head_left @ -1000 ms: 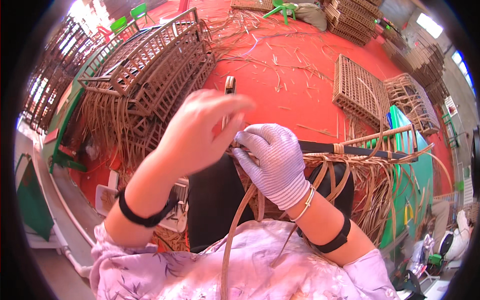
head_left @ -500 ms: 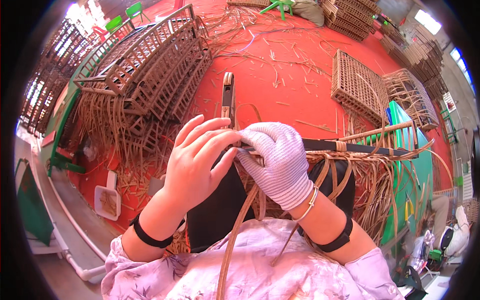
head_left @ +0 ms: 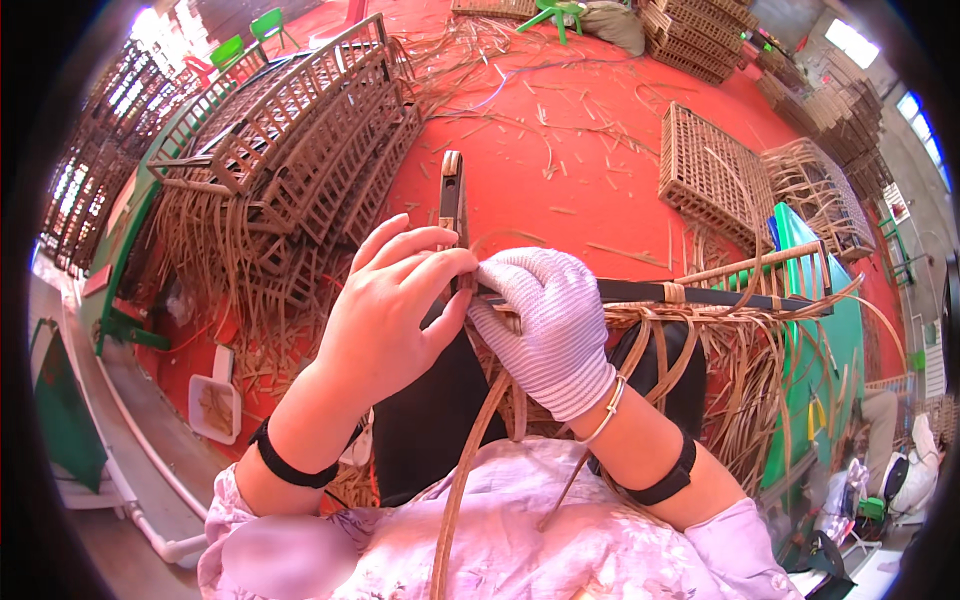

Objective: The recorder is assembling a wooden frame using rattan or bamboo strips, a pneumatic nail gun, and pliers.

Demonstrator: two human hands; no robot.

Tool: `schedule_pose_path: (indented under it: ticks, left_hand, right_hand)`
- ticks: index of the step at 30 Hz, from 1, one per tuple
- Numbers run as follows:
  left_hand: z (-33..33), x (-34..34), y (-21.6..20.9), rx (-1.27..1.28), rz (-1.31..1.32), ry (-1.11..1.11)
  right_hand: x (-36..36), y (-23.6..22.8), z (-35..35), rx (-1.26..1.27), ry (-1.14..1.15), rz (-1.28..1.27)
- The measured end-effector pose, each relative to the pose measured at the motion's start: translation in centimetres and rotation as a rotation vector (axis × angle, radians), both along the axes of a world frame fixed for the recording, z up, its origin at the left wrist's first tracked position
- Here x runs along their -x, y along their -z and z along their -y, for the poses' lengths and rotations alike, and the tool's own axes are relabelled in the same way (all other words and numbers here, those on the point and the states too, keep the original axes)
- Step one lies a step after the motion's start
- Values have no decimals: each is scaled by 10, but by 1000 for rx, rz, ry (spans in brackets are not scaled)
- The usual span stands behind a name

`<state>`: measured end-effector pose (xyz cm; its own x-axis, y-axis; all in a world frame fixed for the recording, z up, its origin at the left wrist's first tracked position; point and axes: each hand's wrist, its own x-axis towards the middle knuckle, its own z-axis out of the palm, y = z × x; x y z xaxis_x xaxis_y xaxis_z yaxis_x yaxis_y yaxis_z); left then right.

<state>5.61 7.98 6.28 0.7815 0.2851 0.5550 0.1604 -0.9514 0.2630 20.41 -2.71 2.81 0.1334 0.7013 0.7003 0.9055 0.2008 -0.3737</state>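
Observation:
My bare left hand (head_left: 392, 310) is closed round the corner of a black frame (head_left: 625, 291), thumb and forefinger bent in, other fingers slanting up. Beside it my right hand (head_left: 548, 325), in a striped white glove, is pinched at the same corner on a brown cane strip (head_left: 472, 450). Its fingertips hide the exact spot held. One slotted bar (head_left: 452, 195) of the frame runs away from me; the other goes right, wrapped with cane in places. Long loose strips (head_left: 740, 385) hang from the right bar, and one strip trails over my lap.
Stacked woven cane panels (head_left: 300, 170) stand at the left, fringed with loose strips. More woven panels (head_left: 715, 170) lie at the far right, near a green board (head_left: 815, 350). Cane scraps litter the red floor (head_left: 560, 230). A white tray (head_left: 214, 405) sits at the lower left.
Both hands stay at the frame corner. My right hand has shifted slightly left, and my left forefinger is bent a little more. The view has moved slightly.

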Motion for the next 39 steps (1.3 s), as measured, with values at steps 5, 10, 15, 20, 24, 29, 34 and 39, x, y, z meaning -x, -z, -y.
schedule_pose_path:
  ticks: [5, 10, 15, 20, 24, 29, 34, 39]
  left_hand:
    - [-1, -6, 1, 31, 30, 27]
    - [-6, -2, 6, 31, 13, 42]
    - [-6, -3, 11, 54, 20, 36]
    - [-5, -2, 9, 114, 13, 67]
    - [-7, -3, 18, 106, 49, 63]
    - [-4, -3, 32, 61, 103, 22]
    - [1, 2, 39, 73, 111, 19]
    - [20, 13, 50, -31, 105, 22]
  right_hand:
    - [3, -5, 4, -5, 35, 23]
    - [12, 1, 42, 68, -232, -69]
    - [15, -6, 44, 415, -62, 49]
    - [15, 3, 30, 556, 54, 191]
    - [14, 7, 16, 571, -98, 84]
    - [18, 3, 26, 437, -119, -12]
    - [16, -14, 46, 366, -330, -537]
    - [23, -39, 60, 428, -572, -332]
